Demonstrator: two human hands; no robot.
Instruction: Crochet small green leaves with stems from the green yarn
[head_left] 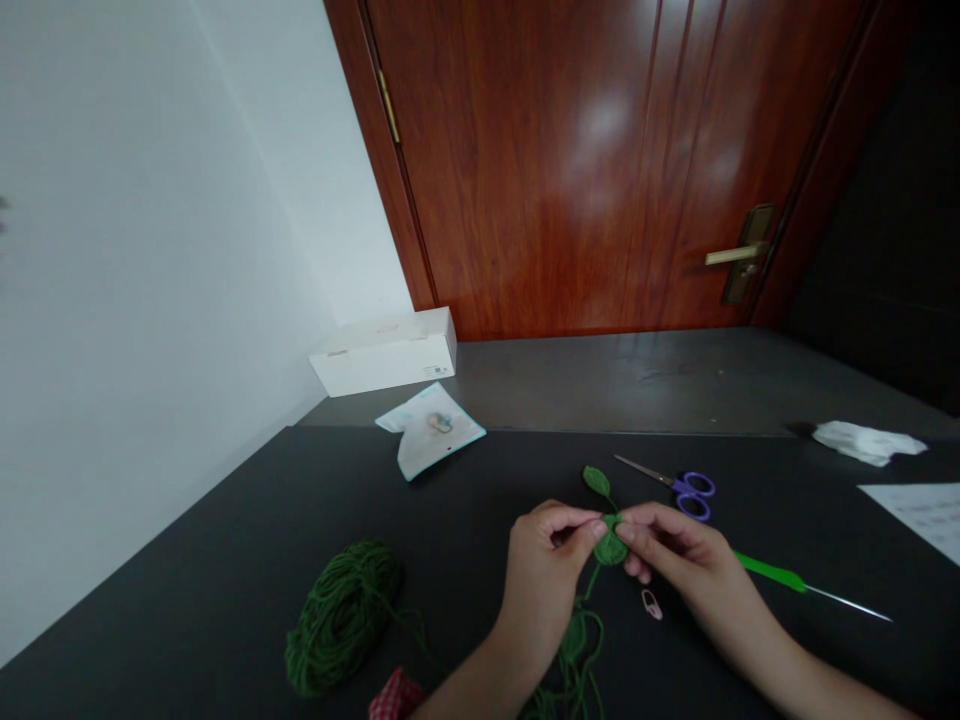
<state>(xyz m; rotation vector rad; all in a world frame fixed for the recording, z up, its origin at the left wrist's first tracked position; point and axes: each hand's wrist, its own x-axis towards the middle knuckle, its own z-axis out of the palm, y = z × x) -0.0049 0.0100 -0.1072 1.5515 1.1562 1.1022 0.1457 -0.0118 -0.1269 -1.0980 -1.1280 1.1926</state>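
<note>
Crocheted green leaf piece (610, 546), held over black table (225, 560).
Left hand (544, 565) and right hand (675, 555) pinch its opposite edges, fingertips closed. Yarn ball (341, 615) left; stitch marker (652, 603), crochet hook (806, 586), purple-handled scissors (679, 486) right.

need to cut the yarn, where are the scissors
In the head view, the purple-handled scissors lie on the dark table, right of centre, just beyond the right hand, which pinches the green crochet piece with the left hand.
</note>
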